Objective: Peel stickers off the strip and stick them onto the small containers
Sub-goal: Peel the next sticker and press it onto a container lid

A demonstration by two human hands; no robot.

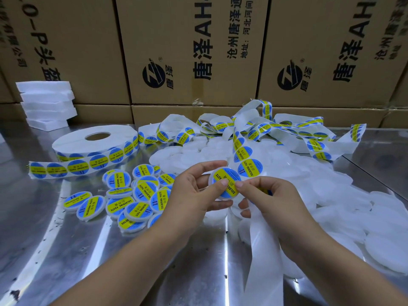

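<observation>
The left hand (194, 191) grips a small container (218, 198) by its rim above the bare near stretch of the metal table (66, 250), thumb pressed on its blue-and-yellow sticker (228, 178). The right hand (271, 199) pinches the same container from the other side, thumb on the sticker too. Labelled containers (132, 195) crowd the left, plain white ones (331, 195) the right, and cardboard boxes (187, 51) wall the far edge. The strip (241, 151) loops behind the hands; its bare backing runs off the bottom edge. How the right fingers meet it is unclear.
</observation>
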